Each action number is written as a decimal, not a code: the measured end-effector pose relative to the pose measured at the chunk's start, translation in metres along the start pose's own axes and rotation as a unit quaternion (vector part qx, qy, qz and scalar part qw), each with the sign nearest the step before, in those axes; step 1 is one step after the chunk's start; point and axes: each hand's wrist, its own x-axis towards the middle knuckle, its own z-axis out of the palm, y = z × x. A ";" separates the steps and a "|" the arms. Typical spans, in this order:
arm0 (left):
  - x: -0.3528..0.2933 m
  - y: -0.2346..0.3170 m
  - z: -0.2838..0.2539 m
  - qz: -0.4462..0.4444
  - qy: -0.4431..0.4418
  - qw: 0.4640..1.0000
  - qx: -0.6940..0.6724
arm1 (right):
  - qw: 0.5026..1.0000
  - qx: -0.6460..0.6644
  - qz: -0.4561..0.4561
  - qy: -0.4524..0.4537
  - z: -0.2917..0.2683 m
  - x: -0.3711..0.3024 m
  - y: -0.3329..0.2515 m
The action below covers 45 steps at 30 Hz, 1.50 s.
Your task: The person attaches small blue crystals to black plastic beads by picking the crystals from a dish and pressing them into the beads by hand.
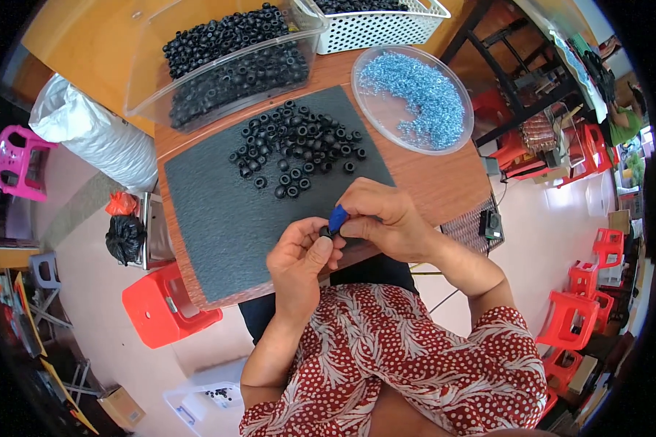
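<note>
My left hand (299,258) pinches a small black rubber ring (326,231) between thumb and fingers over the near edge of a dark grey mat (219,211). My right hand (379,217) holds a small blue piece (337,217) pressed against that ring. The two hands touch each other. A loose pile of black rings (299,146) lies on the far part of the mat, beyond both hands.
A clear tub (226,54) of black rings stands at the back. Right of it are a white basket (379,25) and a clear round dish of light blue pieces (415,98). Red stools (164,306) stand around the wooden table (434,182).
</note>
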 end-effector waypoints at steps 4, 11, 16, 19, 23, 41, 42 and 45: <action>-0.002 -0.004 0.007 0.041 0.009 0.996 0.075 | 0.999 -0.044 -0.018 0.008 -0.003 -0.002 0.001; 0.001 -0.010 0.013 0.054 0.018 0.995 0.085 | 0.996 -0.090 -0.018 0.010 -0.008 -0.006 0.002; 0.003 -0.010 0.018 0.033 0.014 0.996 0.077 | 0.996 -0.003 0.086 0.020 -0.011 -0.010 0.001; 0.005 -0.010 0.021 0.025 0.005 0.997 0.078 | 0.991 0.047 0.125 0.027 -0.013 -0.014 0.006; 0.007 -0.012 0.025 0.007 -0.001 0.997 0.083 | 0.987 0.095 0.116 0.057 -0.013 -0.021 0.015; 0.019 -0.013 0.037 -0.088 -0.061 0.992 -0.073 | 0.979 -0.124 -0.079 0.140 -0.021 -0.042 0.016; 0.019 -0.014 0.039 -0.088 -0.062 0.991 -0.073 | 0.973 -0.154 -0.088 0.146 -0.021 -0.043 0.016; 0.020 -0.013 0.046 -0.076 -0.031 0.994 -0.077 | 0.961 -0.205 -0.108 0.151 -0.023 -0.044 0.015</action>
